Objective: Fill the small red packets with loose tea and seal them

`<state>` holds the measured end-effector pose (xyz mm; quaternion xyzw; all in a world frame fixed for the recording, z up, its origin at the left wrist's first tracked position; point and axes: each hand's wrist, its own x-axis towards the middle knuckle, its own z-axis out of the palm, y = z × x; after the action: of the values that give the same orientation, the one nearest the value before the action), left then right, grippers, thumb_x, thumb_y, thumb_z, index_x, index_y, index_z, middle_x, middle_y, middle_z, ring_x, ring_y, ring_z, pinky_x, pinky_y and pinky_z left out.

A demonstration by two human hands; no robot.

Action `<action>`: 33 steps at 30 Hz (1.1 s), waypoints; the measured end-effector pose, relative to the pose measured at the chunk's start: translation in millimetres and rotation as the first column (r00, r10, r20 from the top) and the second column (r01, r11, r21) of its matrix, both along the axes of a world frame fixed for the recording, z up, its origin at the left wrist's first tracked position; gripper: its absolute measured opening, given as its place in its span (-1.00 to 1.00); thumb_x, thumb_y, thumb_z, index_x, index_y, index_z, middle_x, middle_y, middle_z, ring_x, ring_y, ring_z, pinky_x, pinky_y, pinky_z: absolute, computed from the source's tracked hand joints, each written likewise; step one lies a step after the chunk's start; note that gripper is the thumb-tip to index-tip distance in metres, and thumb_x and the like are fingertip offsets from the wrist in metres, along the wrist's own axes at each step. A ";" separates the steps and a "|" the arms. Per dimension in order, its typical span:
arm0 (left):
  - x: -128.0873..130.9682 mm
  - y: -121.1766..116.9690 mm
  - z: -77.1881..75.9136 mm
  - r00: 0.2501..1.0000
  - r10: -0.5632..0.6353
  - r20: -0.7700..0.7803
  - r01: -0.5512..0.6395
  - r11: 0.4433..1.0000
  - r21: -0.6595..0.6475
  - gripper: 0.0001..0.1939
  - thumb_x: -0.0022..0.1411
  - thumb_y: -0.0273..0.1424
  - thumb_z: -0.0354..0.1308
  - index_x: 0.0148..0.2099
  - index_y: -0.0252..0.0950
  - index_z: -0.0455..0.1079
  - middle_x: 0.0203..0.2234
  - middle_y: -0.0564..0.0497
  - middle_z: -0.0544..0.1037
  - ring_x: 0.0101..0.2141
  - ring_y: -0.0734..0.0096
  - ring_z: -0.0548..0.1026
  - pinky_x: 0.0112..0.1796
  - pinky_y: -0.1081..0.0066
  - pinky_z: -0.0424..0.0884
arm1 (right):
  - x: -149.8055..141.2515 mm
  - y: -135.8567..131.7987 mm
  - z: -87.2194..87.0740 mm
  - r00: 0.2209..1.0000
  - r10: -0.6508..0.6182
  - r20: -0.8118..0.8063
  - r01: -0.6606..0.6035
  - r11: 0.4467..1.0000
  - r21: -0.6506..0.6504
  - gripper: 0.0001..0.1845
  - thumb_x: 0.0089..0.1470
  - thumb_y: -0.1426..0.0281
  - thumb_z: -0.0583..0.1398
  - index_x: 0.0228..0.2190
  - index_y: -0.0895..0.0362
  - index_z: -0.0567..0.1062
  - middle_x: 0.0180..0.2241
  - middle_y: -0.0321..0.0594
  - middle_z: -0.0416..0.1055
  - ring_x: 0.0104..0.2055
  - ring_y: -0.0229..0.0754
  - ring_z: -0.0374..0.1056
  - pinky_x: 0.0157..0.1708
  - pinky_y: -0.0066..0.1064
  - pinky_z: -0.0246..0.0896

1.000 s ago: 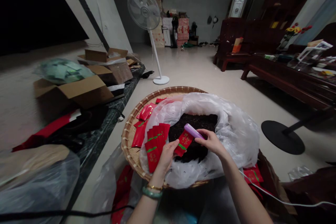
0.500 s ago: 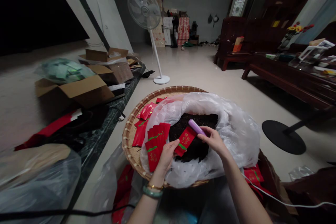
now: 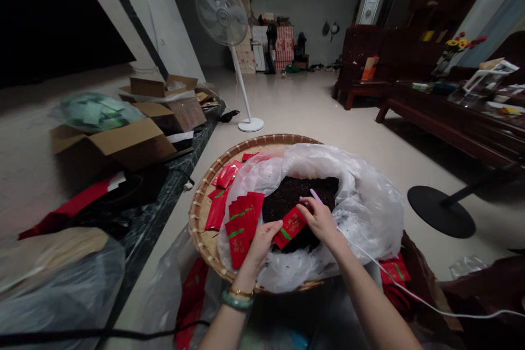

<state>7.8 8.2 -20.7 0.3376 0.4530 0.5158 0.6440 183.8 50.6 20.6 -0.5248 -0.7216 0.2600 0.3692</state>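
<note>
1. Red packet [image 3: 292,225]: above the dark leaves [image 3: 283,197], pinched by the left hand [image 3: 263,238]; the right hand [image 3: 322,221] grips the purple tool [image 3: 315,196], fingers at the packet's upper end.
2. Plastic bag [image 3: 365,202]: around the leaves.
3. Basket [image 3: 199,213]: underneath, bearing more packets [image 3: 241,224].

Your right hand [image 3: 321,221] hides most of the purple tool [image 3: 315,196]. Your left hand [image 3: 261,243] covers part of the red packet [image 3: 292,225]; gold print too small to read. White cable [image 3: 447,314] exits right edge, your forearms cut off at bottom.
</note>
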 end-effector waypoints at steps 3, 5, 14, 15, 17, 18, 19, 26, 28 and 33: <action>-0.1 -0.8 0.8 1.000 -0.014 -0.011 0.014 1.000 0.010 -0.62 -0.09 -0.10 0.31 -0.52 -0.38 0.48 -0.67 0.08 0.45 -0.62 0.54 0.29 -0.53 0.51 0.19 | -7.9 -1.8 -3.7 1.000 -0.012 0.001 0.012 1.000 0.019 -0.64 0.15 0.17 0.05 -0.53 0.10 0.44 -0.55 -0.26 0.38 -0.49 -0.19 0.30 -0.41 -0.40 0.16; 0.2 -1.1 1.6 1.000 -0.016 -0.009 0.016 1.000 0.009 -0.63 -0.11 -0.11 0.32 -0.50 -0.38 0.49 -0.66 0.08 0.46 -0.61 0.54 0.29 -0.52 0.50 0.19 | -8.0 -2.0 -6.0 0.999 -0.036 -0.013 0.037 0.999 0.030 -0.62 0.15 0.16 0.05 -0.58 0.10 0.38 -0.60 -0.27 0.31 -0.52 -0.20 0.26 -0.45 -0.40 0.13; 2.6 1.5 -1.1 1.000 0.009 -0.004 -0.009 1.000 0.003 -0.53 -0.08 -0.01 0.26 -0.47 -0.39 0.48 -0.62 0.00 0.51 -0.61 0.46 0.40 -0.53 0.47 0.31 | 2.4 -4.7 -1.0 0.909 -0.008 -0.416 -0.167 0.909 -0.381 -0.57 -0.03 -0.04 0.15 -0.48 0.07 0.29 -0.67 -0.33 0.29 -0.71 -0.22 0.27 -0.80 -0.48 0.00; 3.1 1.4 -1.7 0.999 0.037 -0.016 -0.037 0.999 0.006 -0.49 -0.05 0.02 0.23 -0.40 -0.40 0.49 -0.59 -0.03 0.53 -0.60 0.42 0.43 -0.53 0.46 0.34 | 4.0 -4.8 2.6 0.890 -0.063 -0.452 -0.115 0.928 -0.355 -0.56 -0.06 -0.05 0.18 -0.50 0.07 0.28 -0.69 -0.35 0.28 -0.72 -0.23 0.27 -0.81 -0.49 0.02; 4.8 -0.6 -3.4 0.990 0.114 -0.089 -0.109 0.993 0.051 -0.43 0.05 0.05 0.12 -0.20 -0.40 0.48 -0.46 -0.11 0.58 -0.53 0.34 0.51 -0.50 0.39 0.42 | 4.4 -5.9 12.8 0.825 -0.179 -0.536 0.030 0.961 -0.275 -0.55 -0.08 -0.03 0.20 -0.51 0.08 0.27 -0.69 -0.38 0.29 -0.72 -0.24 0.29 -0.79 -0.49 0.11; 6.1 -2.8 -4.6 0.975 0.155 -0.162 -0.139 0.985 0.106 -0.44 0.12 0.01 0.06 -0.11 -0.39 0.45 -0.39 -0.15 0.59 -0.48 0.30 0.54 -0.45 0.35 0.46 | 2.0 -7.7 19.0 0.786 -0.210 -0.581 0.079 0.967 -0.244 -0.56 -0.09 -0.02 0.21 -0.50 0.09 0.28 -0.67 -0.38 0.31 -0.71 -0.25 0.30 -0.76 -0.48 0.16; 7.7 -5.6 -6.1 0.944 0.193 -0.266 -0.146 0.972 0.185 -0.50 0.18 -0.06 0.03 -0.06 -0.36 0.43 -0.32 -0.16 0.60 -0.41 0.28 0.56 -0.39 0.32 0.48 | -2.7 -10.5 25.5 0.756 -0.212 -0.620 0.087 0.970 -0.225 -0.57 -0.09 -0.01 0.22 -0.49 0.09 0.29 -0.64 -0.38 0.34 -0.70 -0.25 0.31 -0.73 -0.46 0.22; 7.3 -24.5 -5.3 0.491 0.464 -0.737 0.102 0.810 0.578 -0.80 0.14 -0.44 0.03 -0.36 -0.28 0.51 -0.42 -0.13 0.58 -0.30 0.16 0.53 -0.23 0.19 0.46 | -56.4 -33.5 44.9 0.705 0.177 -0.687 -0.540 0.762 -0.357 -0.54 -0.08 0.08 0.26 -0.20 0.10 0.44 -0.35 -0.22 0.50 -0.35 -0.15 0.49 -0.43 -0.40 0.40; -4.2 -24.5 3.0 0.460 0.504 -0.731 0.093 0.791 0.604 -0.76 0.17 -0.47 0.00 -0.24 -0.29 0.50 -0.30 -0.14 0.57 -0.20 0.17 0.49 -0.17 0.19 0.44 | -56.6 -31.0 38.7 0.721 0.115 -0.683 -0.503 0.766 -0.402 -0.51 -0.09 0.08 0.26 -0.18 0.14 0.43 -0.36 -0.20 0.50 -0.36 -0.19 0.48 -0.39 -0.40 0.39; -52.8 -18.3 15.3 0.132 0.585 -0.800 0.014 0.806 0.592 -0.70 0.21 -0.46 0.00 -0.06 -0.31 0.45 -0.15 -0.17 0.50 -0.09 0.13 0.39 -0.02 0.12 0.31 | -34.3 -23.8 18.2 0.799 0.059 -0.598 -0.424 0.761 -0.491 -0.54 -0.11 0.13 0.28 -0.23 0.18 0.45 -0.42 -0.21 0.48 -0.42 -0.26 0.45 -0.44 -0.45 0.34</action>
<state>-45.0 -10.1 -5.4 0.6277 0.6718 0.3932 -0.0087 149.5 26.8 38.8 -0.4143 -0.5273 0.6621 0.3344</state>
